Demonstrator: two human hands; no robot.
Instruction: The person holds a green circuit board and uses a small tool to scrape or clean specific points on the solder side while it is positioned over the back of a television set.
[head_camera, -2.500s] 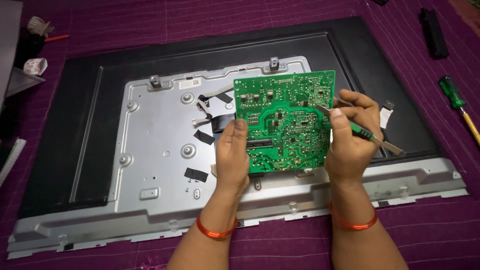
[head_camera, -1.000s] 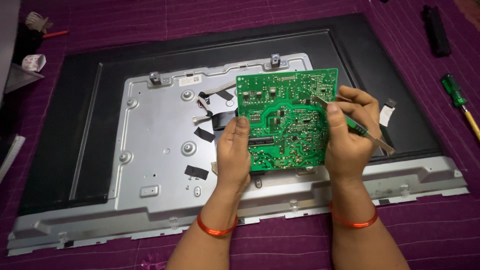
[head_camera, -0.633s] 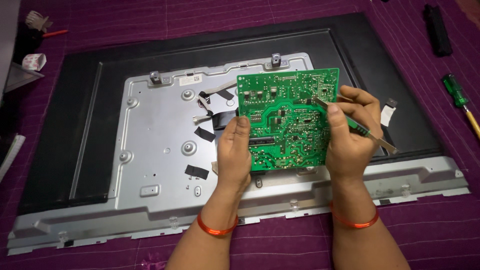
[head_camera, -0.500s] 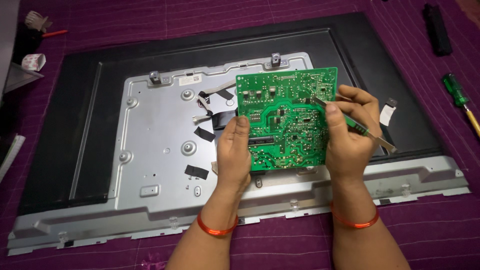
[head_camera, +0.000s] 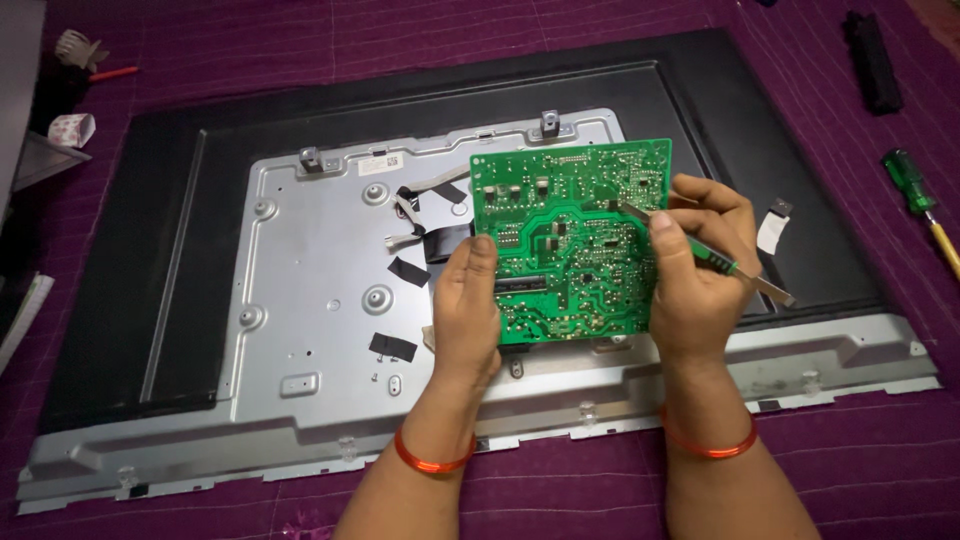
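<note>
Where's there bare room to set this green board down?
The left half of the grey metal back plate is bare, between its left edge and the black tape patches. The purple cloth along the near edge is free too. It is crowded around the ribbon cables beside the circuit board.

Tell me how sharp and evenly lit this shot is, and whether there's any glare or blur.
Head view: soft, even light; the green circuit board and both hands, left hand and right hand, are sharp, with no motion blur. Mild sheen on the grey metal back panel; faint shadows under the hands. The purple cloth edges bend slightly from the wide lens.
</note>
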